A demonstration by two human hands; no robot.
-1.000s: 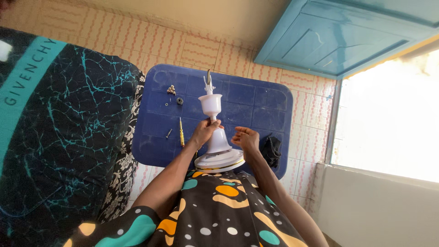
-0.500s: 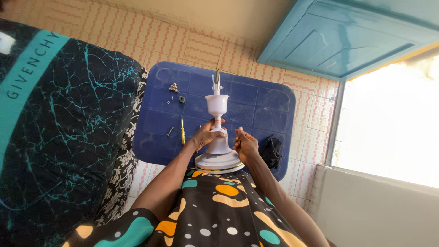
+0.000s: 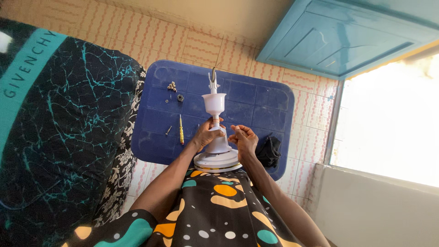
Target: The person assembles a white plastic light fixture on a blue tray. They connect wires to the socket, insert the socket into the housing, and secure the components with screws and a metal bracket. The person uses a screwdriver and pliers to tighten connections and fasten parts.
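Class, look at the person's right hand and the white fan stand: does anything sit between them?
Nothing visible does. The right hand is beside the white fan stand, with only a narrow open gap; the left hand grips its stem.

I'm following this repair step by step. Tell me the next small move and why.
Probably bring the right hand onto the white fan stand. The left hand alone has a grip on its stem, the right is close beside it but seems apart, and the tall stand rests on the blue table near its edge.

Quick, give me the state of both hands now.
Left hand: closed around the white fan stand's column.
Right hand: fingers curled beside the column; contents cannot be told.
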